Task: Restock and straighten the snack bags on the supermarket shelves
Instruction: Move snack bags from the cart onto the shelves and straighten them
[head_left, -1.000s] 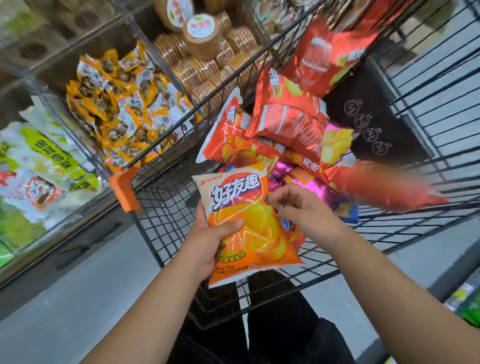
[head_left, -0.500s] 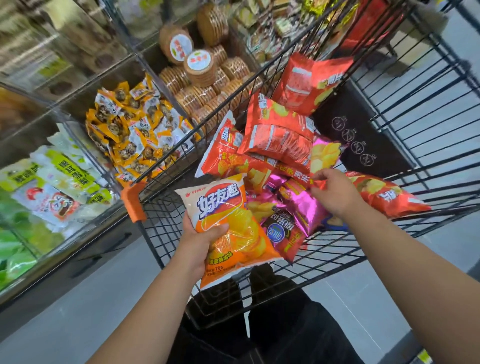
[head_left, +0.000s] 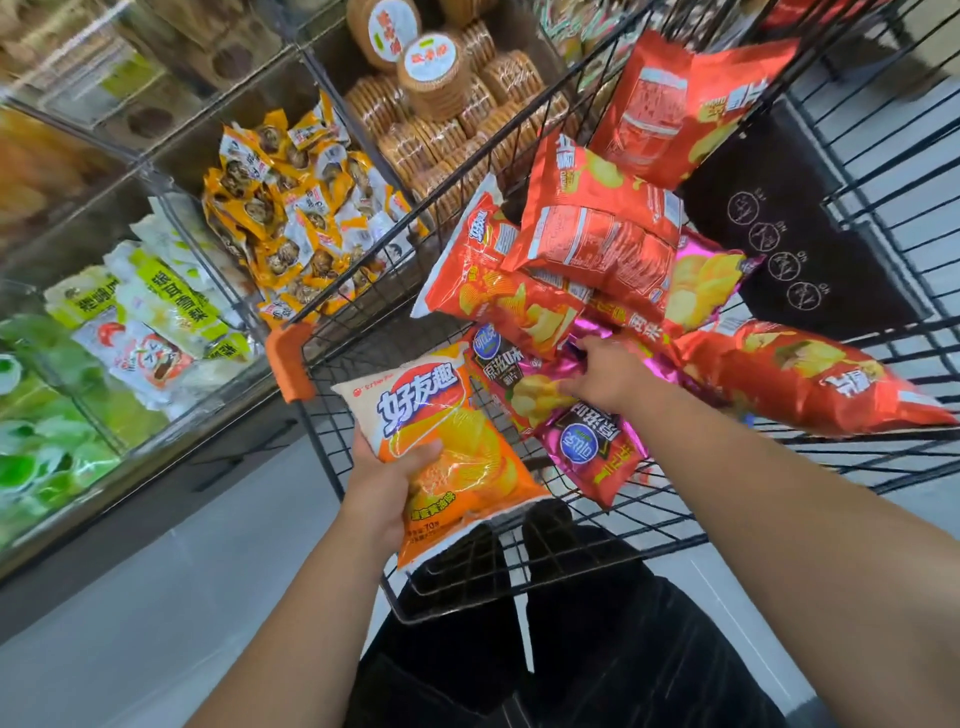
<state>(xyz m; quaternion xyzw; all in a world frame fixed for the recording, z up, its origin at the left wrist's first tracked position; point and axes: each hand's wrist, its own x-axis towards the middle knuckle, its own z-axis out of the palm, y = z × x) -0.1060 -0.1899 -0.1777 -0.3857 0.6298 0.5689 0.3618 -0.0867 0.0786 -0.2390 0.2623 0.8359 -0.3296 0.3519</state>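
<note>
My left hand (head_left: 387, 480) grips an orange and white chip bag (head_left: 447, 441) by its lower left side, held over the near end of a black wire shopping cart (head_left: 597, 556). My right hand (head_left: 605, 374) reaches into the cart and rests, fingers spread, on the pile of pink chip bags (head_left: 592, 447); whether it grips one is hidden. Several red chip bags (head_left: 597, 234) lie heaped further in, and one red bag (head_left: 810, 374) lies at the right.
Clear bins at the left hold yellow snack packets (head_left: 296, 208), round biscuit stacks (head_left: 441, 104) and white-green packs (head_left: 156, 312). An orange bumper (head_left: 288, 364) caps the cart's corner. A dark fold-down seat panel (head_left: 789, 249) stands at the cart's far side. Grey floor lies below.
My right hand moved from beside the orange bag deeper into the cart onto the pink bags. The left hand kept its bag, shifting slightly left. The view drifted.
</note>
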